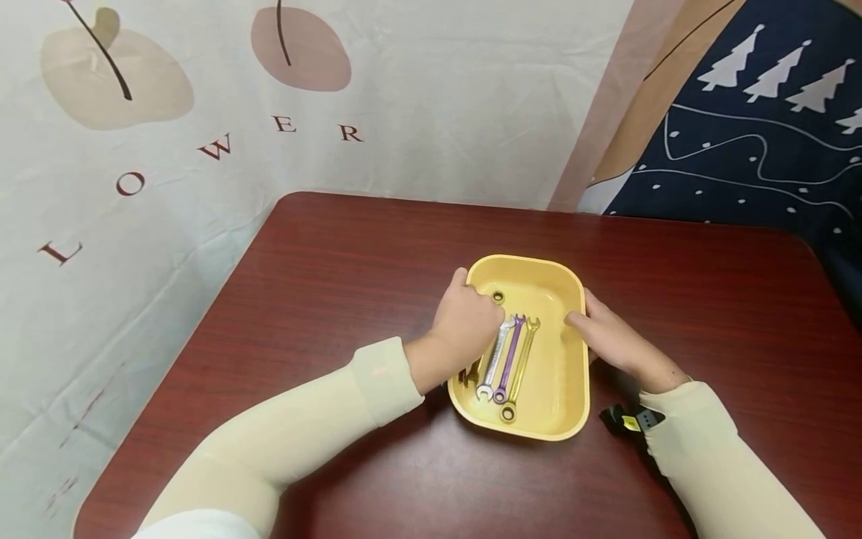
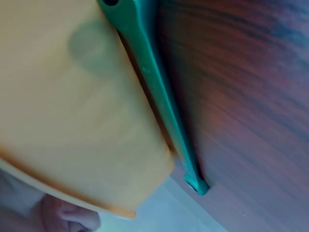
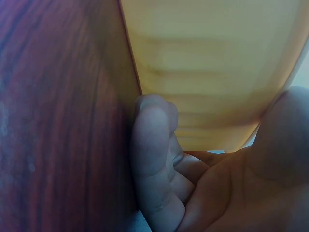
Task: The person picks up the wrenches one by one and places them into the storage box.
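A yellow plastic tray [image 1: 555,374] with rounded corners stands on the table between the two hands. The left hand [image 1: 466,318] grips its left rim, fingers curled over the wall. At the right rim, the right hand [image 1: 609,337] holds the tray, thumb over the edge and fingers [image 3: 154,140] low against the outer wall. Inside lie a silver wrench [image 1: 494,359], a purple wrench [image 1: 509,359] and a gold wrench [image 1: 524,367], side by side. Darker wrench ends [image 1: 471,373] show at the left, partly hidden by the left hand. A green wrench [image 2: 161,92] appears beside the tray wall in the left wrist view.
The dark red wooden table [image 1: 323,269] has rounded corners. A black cable with a USB plug [image 1: 646,419] hangs at the right cuff. Behind the table hang a pale printed cloth [image 1: 438,112] and a navy cloth with white trees [image 1: 741,135].
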Demonstrator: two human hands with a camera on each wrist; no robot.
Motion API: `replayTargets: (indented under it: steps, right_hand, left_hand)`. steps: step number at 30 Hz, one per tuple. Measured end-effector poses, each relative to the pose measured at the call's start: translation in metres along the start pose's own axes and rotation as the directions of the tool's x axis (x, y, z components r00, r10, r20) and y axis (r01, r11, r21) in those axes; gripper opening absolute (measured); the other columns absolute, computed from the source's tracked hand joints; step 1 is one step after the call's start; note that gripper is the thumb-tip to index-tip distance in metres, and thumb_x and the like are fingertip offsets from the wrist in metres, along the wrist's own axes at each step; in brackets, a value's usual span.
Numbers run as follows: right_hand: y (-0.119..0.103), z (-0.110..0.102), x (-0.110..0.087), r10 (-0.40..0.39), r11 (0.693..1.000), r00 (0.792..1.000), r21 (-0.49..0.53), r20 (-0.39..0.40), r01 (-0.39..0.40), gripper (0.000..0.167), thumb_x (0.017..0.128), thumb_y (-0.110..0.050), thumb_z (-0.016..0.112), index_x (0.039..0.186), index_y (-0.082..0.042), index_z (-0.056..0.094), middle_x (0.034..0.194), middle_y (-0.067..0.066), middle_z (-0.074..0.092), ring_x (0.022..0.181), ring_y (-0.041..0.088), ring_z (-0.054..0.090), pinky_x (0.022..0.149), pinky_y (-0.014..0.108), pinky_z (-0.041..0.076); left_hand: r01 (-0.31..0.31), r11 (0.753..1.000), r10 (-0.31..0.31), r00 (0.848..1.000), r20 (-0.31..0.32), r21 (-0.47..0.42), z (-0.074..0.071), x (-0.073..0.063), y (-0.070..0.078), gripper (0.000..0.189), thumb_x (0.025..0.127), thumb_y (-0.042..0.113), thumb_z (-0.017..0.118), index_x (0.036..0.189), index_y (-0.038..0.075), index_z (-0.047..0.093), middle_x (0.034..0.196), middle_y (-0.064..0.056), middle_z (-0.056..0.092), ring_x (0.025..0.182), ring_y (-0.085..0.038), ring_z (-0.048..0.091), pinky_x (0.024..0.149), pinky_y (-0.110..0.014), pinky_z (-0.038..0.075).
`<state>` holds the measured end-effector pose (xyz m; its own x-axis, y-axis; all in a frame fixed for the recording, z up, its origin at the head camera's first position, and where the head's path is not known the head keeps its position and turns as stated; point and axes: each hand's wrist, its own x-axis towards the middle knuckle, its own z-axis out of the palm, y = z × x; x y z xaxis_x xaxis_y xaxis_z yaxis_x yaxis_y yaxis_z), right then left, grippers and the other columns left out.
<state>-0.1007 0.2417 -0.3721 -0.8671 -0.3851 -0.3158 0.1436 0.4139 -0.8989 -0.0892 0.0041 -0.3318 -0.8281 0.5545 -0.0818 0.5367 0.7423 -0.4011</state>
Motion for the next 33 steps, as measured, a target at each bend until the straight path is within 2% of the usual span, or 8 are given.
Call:
replayTargets:
  steps: [4,8,12,19,21,23,29,33]
  right_hand:
    - [-0.001,0.002,0.001,0.001,1.000,1.000,-0.001,0.004,-0.001,0.063,0.101,-0.014,0.036,0.157,-0.010,0.008,0.093,0.023,0.070,0.070,0.029,0.074,0.056,0.047,0.058]
    - [0.000,0.001,0.001,0.003,1.000,1.000,0.000,0.002,-0.003,0.063,0.101,-0.014,0.036,0.158,-0.010,0.007,0.092,0.023,0.070,0.070,0.029,0.074,0.056,0.047,0.058]
    - [0.000,0.001,0.001,0.001,1.000,1.000,0.003,0.002,-0.001,0.062,0.101,-0.014,0.036,0.157,-0.009,0.008,0.092,0.023,0.070,0.070,0.029,0.074,0.056,0.047,0.058]
    - [0.000,0.001,0.001,-0.005,1.000,1.000,0.005,0.005,0.005,0.063,0.101,-0.013,0.036,0.157,-0.009,0.008,0.092,0.023,0.070,0.070,0.028,0.074,0.056,0.047,0.058]
    - [0.000,0.001,0.000,-0.005,1.000,1.000,0.008,0.007,0.005,0.063,0.101,-0.013,0.036,0.157,-0.009,0.008,0.092,0.023,0.070,0.069,0.028,0.074,0.056,0.047,0.058]
    - [0.000,0.001,0.000,-0.006,1.000,1.000,0.008,0.012,0.006,0.064,0.101,-0.013,0.035,0.158,-0.009,0.007,0.092,0.023,0.070,0.069,0.029,0.074,0.056,0.047,0.058]
    - [0.000,0.001,0.000,-0.011,1.000,1.000,0.002,0.011,0.011,0.064,0.101,-0.013,0.035,0.158,-0.010,0.007,0.091,0.023,0.071,0.069,0.029,0.074,0.055,0.047,0.058]
    - [0.000,0.002,0.000,-0.013,1.000,1.000,0.007,0.012,0.012,0.064,0.101,-0.013,0.035,0.158,-0.010,0.007,0.092,0.023,0.071,0.070,0.029,0.074,0.056,0.047,0.058]
  left_hand:
    - [0.019,0.995,-0.032,0.989,-0.142,-0.093,0.005,-0.004,-0.007,0.036,0.092,0.018,0.054,0.057,0.026,0.049,0.049,0.009,0.040,0.051,-0.012,0.035,0.073,-0.036,0.029]
    - [0.032,0.982,-0.081,0.961,-0.264,-0.184,0.006,-0.007,-0.014,0.034,0.094,0.024,0.052,0.060,0.021,0.051,0.052,0.007,0.045,0.049,-0.012,0.041,0.067,-0.034,0.034]
    - [0.040,0.961,-0.129,0.940,-0.316,-0.274,0.009,-0.009,-0.025,0.029,0.094,0.027,0.053,0.067,0.018,0.058,0.061,0.005,0.055,0.053,-0.015,0.049,0.061,-0.032,0.039]
    - [0.056,0.902,-0.227,0.905,-0.360,-0.429,0.020,-0.014,-0.045,0.029,0.092,0.021,0.056,0.064,0.016,0.049,0.056,0.004,0.043,0.049,-0.015,0.040,0.050,-0.029,0.032]
    - [0.074,0.886,-0.251,0.907,-0.339,-0.457,0.024,-0.016,-0.051,0.031,0.092,0.020,0.056,0.063,0.017,0.046,0.055,0.005,0.038,0.048,-0.013,0.037,0.049,-0.028,0.029]
    - [0.094,0.873,-0.262,0.919,-0.296,-0.479,0.028,-0.019,-0.055,0.033,0.092,0.019,0.056,0.062,0.017,0.044,0.054,0.005,0.034,0.048,-0.012,0.033,0.048,-0.027,0.026]
    - [0.183,0.819,-0.240,0.970,-0.036,-0.544,0.036,-0.021,-0.064,0.034,0.093,0.024,0.054,0.061,0.018,0.042,0.053,0.006,0.032,0.052,-0.011,0.033,0.046,-0.029,0.028]
    - [0.221,0.798,-0.188,0.975,0.118,-0.561,0.039,-0.020,-0.065,0.035,0.094,0.028,0.053,0.062,0.020,0.043,0.054,0.007,0.035,0.055,-0.012,0.041,0.050,-0.031,0.034]
